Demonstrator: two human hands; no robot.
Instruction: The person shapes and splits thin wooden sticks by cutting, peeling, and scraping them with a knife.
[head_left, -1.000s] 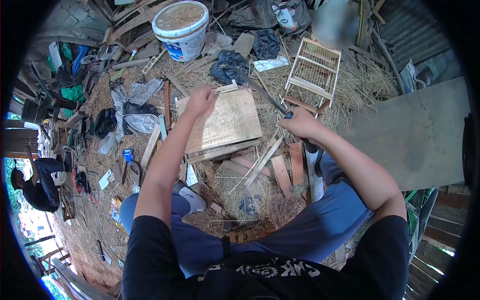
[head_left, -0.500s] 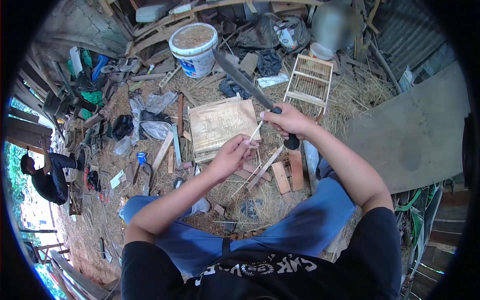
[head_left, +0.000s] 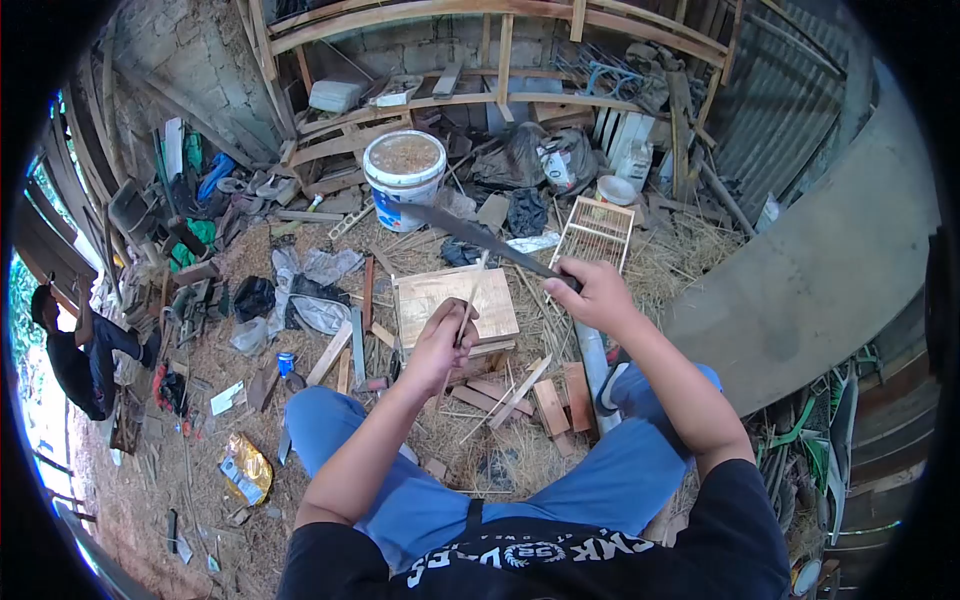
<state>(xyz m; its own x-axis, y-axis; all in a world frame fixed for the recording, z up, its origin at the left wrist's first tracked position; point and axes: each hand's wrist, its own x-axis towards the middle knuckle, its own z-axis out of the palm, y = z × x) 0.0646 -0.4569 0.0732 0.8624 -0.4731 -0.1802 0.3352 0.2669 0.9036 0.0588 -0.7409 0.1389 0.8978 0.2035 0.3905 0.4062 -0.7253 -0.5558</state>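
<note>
In the middle of the head view my left hand [head_left: 443,345] is closed round a thin wooden stick [head_left: 474,287] that points up and away from me. My right hand [head_left: 597,297] grips the dark handle of a long knife [head_left: 487,240], whose blade reaches up and left, beyond the stick's upper end. Below the blade lies a wooden block [head_left: 420,300] with a pale flat top, partly hidden by my left hand. Behind my right hand leans a small slatted wooden frame [head_left: 597,225].
A white bucket [head_left: 404,165] stands beyond the block. Several wood pieces [head_left: 549,406] lie in front of me. A large flat board [head_left: 800,290] is at the right. Another person [head_left: 85,350] sits at the far left. A yellow wrapper [head_left: 246,468] lies at lower left.
The view has tilted up. My left hand has left the block's top and now holds the stick. The knife has been raised, then tipped flatter, with its blade pointing more to the left.
</note>
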